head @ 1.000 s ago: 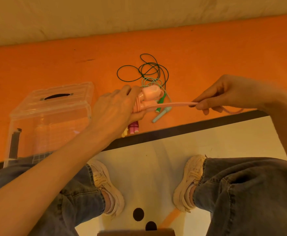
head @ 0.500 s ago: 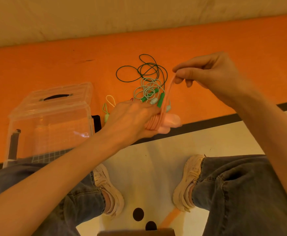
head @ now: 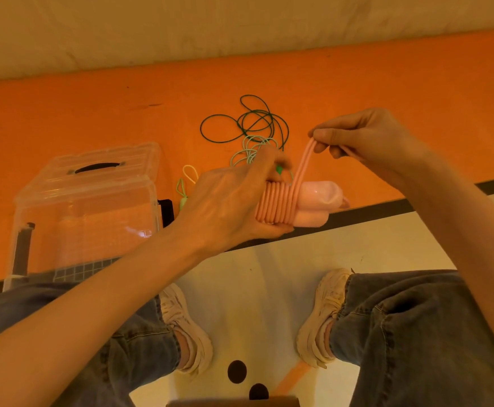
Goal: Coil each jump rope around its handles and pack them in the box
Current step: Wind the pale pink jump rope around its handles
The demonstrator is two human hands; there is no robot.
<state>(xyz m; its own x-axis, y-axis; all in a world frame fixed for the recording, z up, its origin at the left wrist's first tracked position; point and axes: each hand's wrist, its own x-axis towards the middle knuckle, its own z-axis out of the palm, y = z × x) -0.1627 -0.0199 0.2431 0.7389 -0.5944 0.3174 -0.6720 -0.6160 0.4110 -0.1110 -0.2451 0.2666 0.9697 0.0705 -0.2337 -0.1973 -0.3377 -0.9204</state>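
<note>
Over the orange mat [head: 63,118], left hand [head: 225,207] grips pink handles [head: 313,204]; right hand [head: 366,136] pinches pink rope [head: 303,165].

Pink rope [head: 278,205], dark-green cord [head: 241,124], orange mat [head: 93,113].

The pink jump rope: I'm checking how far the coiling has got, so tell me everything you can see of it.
The pink jump rope looks like smooth, soft plastic. Its two thick handles lie side by side, roughly level, above the edge of the orange mat. About seven tight turns of cord circle them. The left hand grips the wrapped end; the bare rounded handle ends stick out to the right. A doubled strand rises from the coil to the right hand, which pinches it taut.
</note>
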